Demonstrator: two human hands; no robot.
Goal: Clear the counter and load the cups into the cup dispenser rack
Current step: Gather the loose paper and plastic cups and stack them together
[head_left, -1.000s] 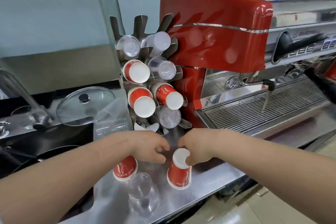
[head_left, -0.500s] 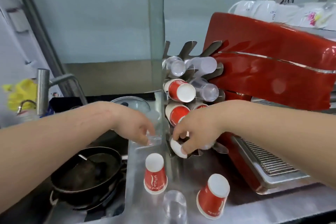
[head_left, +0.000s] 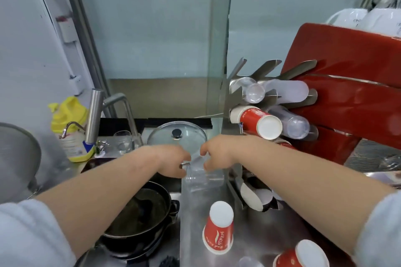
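Both hands meet over a stack of clear plastic cups (head_left: 202,176) standing on the steel counter (head_left: 260,230) left of the metal cup dispenser rack (head_left: 235,95). My left hand (head_left: 173,161) grips the stack from the left, and my right hand (head_left: 217,156) pinches its top from the right. The rack holds clear cups and a red paper cup (head_left: 259,122) lying sideways. Two red paper cups (head_left: 218,227) (head_left: 302,254) stand upside down on the counter in front, with a clear cup (head_left: 249,262) between them at the bottom edge.
A red espresso machine (head_left: 347,97) stands right of the rack. A black pan (head_left: 138,217) sits in the sink at left, a glass lid (head_left: 176,138) behind it, a tap (head_left: 95,115) and a yellow bottle (head_left: 69,128) further left. A glass panel (head_left: 219,50) rises behind the counter.
The view has swung left and down. My right hand left the rack's lower slot and came over to the clear cup stack, joining my left hand there.
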